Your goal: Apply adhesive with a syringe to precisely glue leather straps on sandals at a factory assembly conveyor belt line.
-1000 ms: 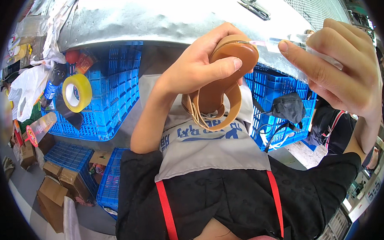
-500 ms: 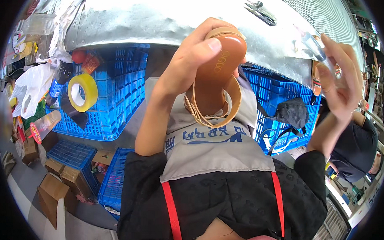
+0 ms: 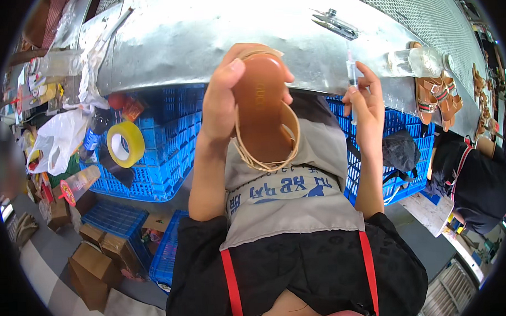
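A brown sandal (image 3: 261,113) with tan straps is held up in front of my apron, its insole facing me. My left hand (image 3: 220,100) wraps round its heel end, thumb on the insole edge. To the right of the sandal, my right hand (image 3: 366,106) grips a clear syringe (image 3: 351,71) between thumb and fingers, its thin tip pointing up and away from me. The syringe is apart from the sandal. Beyond it, a small dark metal tool (image 3: 336,24) lies on the metal worktable (image 3: 205,54).
Finished-looking sandals (image 3: 432,99) and a clear plastic bottle (image 3: 419,61) sit at the table's right. Blue crates (image 3: 164,161) stand below the table edge. A yellow tape roll (image 3: 125,144) and a white plastic bag (image 3: 57,134) are at left. Another person (image 3: 476,178) is at far right.
My right hand has moved left with the syringe, closer to the sandal. The sandal has shifted slightly left and turned more upright. My view has swung, bringing the sandals and bottle into sight.
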Demonstrator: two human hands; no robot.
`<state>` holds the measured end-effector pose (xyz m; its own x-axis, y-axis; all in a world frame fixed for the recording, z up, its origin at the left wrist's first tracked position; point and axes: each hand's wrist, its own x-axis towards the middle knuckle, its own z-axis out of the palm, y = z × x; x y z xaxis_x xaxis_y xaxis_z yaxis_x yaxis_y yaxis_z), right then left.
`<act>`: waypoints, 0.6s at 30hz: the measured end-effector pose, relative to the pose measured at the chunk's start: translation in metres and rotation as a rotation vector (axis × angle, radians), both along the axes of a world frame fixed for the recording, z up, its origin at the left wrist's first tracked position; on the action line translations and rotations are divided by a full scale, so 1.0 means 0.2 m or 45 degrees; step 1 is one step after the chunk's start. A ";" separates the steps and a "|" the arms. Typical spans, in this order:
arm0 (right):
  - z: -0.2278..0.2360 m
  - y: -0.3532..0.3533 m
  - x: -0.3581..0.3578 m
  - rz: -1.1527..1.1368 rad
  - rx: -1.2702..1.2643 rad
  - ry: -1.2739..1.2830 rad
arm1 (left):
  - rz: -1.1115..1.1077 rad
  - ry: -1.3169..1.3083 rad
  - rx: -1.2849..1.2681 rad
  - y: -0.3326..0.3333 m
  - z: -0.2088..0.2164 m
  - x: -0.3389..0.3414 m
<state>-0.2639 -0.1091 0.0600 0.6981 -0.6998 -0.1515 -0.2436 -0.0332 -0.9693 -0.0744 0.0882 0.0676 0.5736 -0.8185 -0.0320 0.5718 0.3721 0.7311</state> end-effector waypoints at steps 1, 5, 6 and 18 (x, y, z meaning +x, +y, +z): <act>-0.01 0.01 -0.01 -0.003 -0.043 0.035 | 0.013 0.033 -0.001 0.01 -0.01 0.01; -0.02 0.05 -0.05 -0.038 0.178 -0.075 | 0.043 0.096 -0.069 0.03 -0.01 0.02; -0.01 0.05 -0.06 -0.036 0.175 -0.062 | 0.042 0.124 -0.099 0.04 -0.01 0.02; -0.03 0.03 -0.20 -0.093 0.317 -0.068 | 0.097 0.070 -0.065 0.10 0.02 0.02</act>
